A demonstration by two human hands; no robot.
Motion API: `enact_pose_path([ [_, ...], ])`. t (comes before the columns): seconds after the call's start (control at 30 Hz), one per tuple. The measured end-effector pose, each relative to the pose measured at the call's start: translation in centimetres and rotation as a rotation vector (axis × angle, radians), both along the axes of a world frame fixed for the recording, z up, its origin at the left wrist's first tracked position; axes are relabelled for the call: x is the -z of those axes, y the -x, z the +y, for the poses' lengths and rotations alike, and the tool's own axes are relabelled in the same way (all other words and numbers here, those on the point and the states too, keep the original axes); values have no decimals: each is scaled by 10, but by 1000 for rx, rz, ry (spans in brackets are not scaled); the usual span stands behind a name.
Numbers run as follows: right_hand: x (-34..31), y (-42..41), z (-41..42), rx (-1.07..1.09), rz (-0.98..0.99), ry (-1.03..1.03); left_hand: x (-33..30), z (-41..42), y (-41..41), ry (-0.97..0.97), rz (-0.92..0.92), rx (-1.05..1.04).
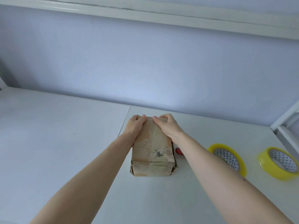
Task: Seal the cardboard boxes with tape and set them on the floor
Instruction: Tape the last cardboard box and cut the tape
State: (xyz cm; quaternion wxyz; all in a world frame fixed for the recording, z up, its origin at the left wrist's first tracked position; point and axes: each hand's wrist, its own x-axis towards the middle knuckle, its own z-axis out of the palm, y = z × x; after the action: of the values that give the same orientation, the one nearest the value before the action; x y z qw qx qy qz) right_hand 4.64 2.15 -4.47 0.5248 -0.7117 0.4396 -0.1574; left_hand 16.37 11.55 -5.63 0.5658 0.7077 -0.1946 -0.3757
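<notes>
Centrally, a small cardboard box [152,151] sits on the white tabletop [64,143], long axis pointing away from the camera. Brown corrugated board, worn: top paper layer torn away in strips, fluting exposed, a dark scuffed patch near the front end. Glossy tape strip runs down the top along its length. Front corners crushed and frayed.

Left hand [135,126] grips the far left corner, fingers curled over the far edge, thumb on top. Right hand [168,126] grips the far right corner, fingers wrapped over the side, thumb lying on the top by the tape. Both bare forearms reach in from the lower edge.

Two rolls of yellow-tinted clear tape, near roll [226,157] and far-right roll [279,164], stand tilted on the tabletop right of the right forearm, apart from each other; grey triangle-patterned cores. Far-right roll partly cut by the frame edge.

Small red object [178,150] just beside the box's right side, mostly hidden by the forearm; cannot identify. Fingertips hidden behind the box's far end. Pale blue wall [145,62] behind; white frame [283,123] at right, cut off.
</notes>
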Motion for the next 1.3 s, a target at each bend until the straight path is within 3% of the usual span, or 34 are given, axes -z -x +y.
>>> enact_pose_path([
  [0.17, 20, 38, 14, -156, -154, -132, 1, 0, 0, -3, 10, -6],
  [0.3, 31, 41, 14, -136, -195, -153, 2, 0, 0, 19, -16, -9],
  [0.53, 8, 16, 6, 20, 54, 184, 6, 2, -1, 112, 47, -5],
  [0.73, 4, 7, 6, 32, 116, 248, 10, -2, -2, 95, 1, -54],
  [0.9, 24, 33, 12, -171, 9, 125, 11, -3, -1, 78, -16, -79],
  [1.07, 55, 65, 18, -233, -112, -188, 12, -3, 0, 84, -29, -76],
  [1.23, 38, 44, 16, -93, -74, 93, 11, -2, 0, 81, -50, -63],
  [1.3, 25, 33, 18, -61, -78, 99, 10, -1, -1, 70, -48, -64],
])
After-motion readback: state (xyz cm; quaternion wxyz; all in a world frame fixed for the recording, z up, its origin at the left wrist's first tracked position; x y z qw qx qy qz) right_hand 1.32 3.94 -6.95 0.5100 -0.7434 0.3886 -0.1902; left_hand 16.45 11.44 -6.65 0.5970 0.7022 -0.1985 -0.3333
